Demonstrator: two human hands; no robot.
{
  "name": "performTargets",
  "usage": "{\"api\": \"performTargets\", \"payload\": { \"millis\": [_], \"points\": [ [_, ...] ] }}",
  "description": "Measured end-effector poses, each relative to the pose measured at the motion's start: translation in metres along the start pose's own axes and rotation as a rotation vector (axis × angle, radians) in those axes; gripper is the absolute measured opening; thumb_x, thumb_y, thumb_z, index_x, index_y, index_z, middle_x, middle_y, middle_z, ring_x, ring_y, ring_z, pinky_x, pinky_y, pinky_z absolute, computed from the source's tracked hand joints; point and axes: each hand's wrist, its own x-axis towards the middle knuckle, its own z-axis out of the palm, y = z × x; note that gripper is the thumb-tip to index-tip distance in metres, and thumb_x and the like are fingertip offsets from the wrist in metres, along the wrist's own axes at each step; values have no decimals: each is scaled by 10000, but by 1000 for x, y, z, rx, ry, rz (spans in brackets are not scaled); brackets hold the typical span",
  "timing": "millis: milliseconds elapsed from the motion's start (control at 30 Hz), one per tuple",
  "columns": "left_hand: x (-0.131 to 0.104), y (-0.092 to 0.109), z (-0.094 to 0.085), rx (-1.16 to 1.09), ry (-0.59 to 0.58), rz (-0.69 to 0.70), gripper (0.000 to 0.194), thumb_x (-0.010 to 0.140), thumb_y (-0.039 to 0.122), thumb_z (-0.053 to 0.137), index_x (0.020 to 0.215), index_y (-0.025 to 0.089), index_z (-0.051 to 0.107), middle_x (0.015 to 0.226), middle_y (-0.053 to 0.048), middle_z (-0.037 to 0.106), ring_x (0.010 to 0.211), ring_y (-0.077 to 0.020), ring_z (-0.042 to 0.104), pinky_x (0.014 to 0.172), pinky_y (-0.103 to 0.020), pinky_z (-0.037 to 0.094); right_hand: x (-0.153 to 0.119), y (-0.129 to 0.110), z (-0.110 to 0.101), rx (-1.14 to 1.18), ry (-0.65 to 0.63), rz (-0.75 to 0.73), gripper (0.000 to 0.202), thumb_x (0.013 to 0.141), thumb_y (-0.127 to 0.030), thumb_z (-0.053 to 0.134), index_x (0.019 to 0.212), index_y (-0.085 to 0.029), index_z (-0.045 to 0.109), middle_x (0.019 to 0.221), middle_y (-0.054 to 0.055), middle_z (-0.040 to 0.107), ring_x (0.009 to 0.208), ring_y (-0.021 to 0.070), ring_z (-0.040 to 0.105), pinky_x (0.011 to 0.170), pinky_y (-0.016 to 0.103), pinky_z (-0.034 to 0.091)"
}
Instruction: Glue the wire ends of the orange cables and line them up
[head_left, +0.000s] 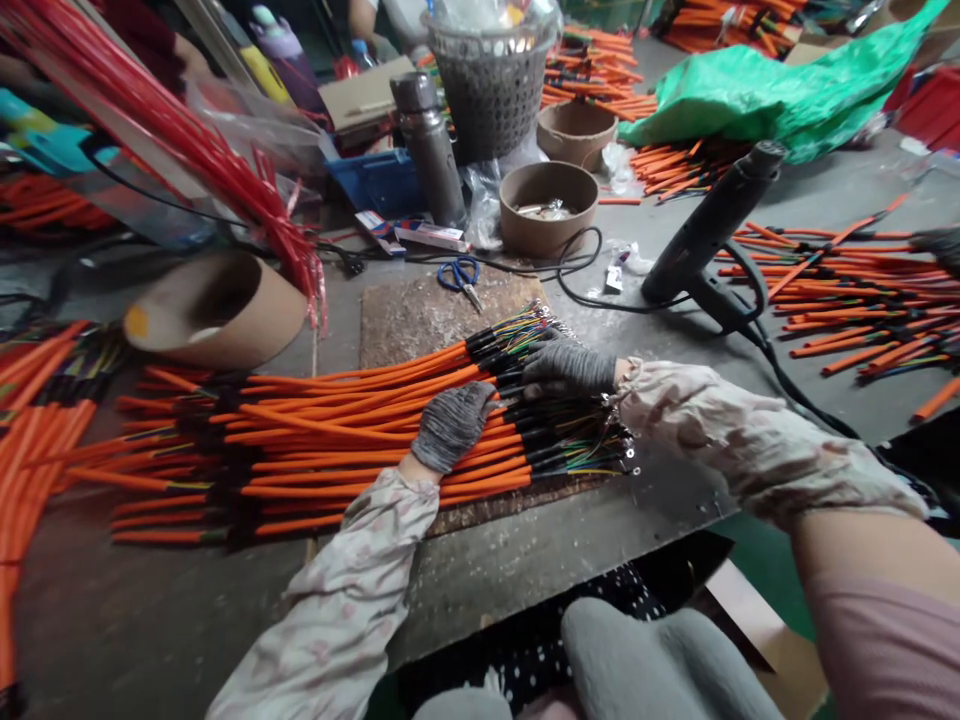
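Observation:
Orange cables (337,435) lie side by side across a worn board (405,310), their black-sleeved ends with thin coloured wires and ring terminals pointing right. My left hand (453,425), in a grey glove, rests on the middle of the row with its fingers closed at one cable near its black sleeve. My right hand (568,365), also gloved in grey, lies over the black sleeves and wires at the right end, its fingers bent; what they hold is hidden. Blue-handled scissors (459,275) lie on the board just behind the cables.
A black heat gun (712,230) stands to the right, its cord trailing. Cardboard rings (217,310), a flask (431,150), a grey basket (491,85) and a green sheet (780,95) surround the work. More orange cables (862,300) lie right, near another gloved hand (941,245).

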Motion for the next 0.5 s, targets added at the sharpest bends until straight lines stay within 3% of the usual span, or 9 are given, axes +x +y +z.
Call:
{"api": "performTargets", "payload": {
  "millis": [100, 200, 300, 400, 500],
  "points": [
    [0, 1, 0, 8, -9, -4, 294, 1068, 363, 512, 1143, 176, 726, 1072, -148, 792, 978, -278, 765, 882, -372, 556, -2, 6, -6, 82, -33, 8, 292, 1054, -357, 588, 900, -184, 766, 897, 48, 760, 933, 221, 657, 962, 420, 500],
    [1, 1, 1, 3, -6, -10, 294, 1069, 357, 515, 1159, 170, 722, 1079, -150, 793, 942, -275, 771, 846, -366, 563, -28, -3, -12, 35, 68, 75, 297, 1055, -416, 595, 1224, -228, 751, 1174, 94, 761, 1147, 290, 648, 1045, 518, 494],
    [0, -2, 5, 10, 46, 26, 328, 1070, 385, 514, 1186, 157, 719, 1088, -147, 798, 900, -278, 775, 799, -368, 572, -81, -14, -8, -35, 332, 279, 486, 1054, -506, 579, 1461, -242, 615, 1368, 148, 685, 1239, 317, 634, 1060, 543, 518],
    [-2, -9, 12, 19, 128, 104, 367, 1079, 404, 483, 1191, 153, 727, 1090, -143, 803, 880, -281, 774, 784, -379, 581, -141, -12, 1, -187, 537, 565, 454, 1068, -485, 531, 1373, -175, 663, 1249, 174, 724, 1159, 327, 671, 1037, 530, 557],
    [-2, -16, 20, 9, 174, 152, 361, 1084, 388, 468, 1185, 165, 734, 1088, -141, 804, 892, -275, 775, 802, -385, 594, -188, 10, 1, -358, 660, 814, 410, 1059, -399, 496, 1295, -128, 693, 1252, 207, 717, 1198, 361, 661, 1098, 562, 528]
  ]
}}
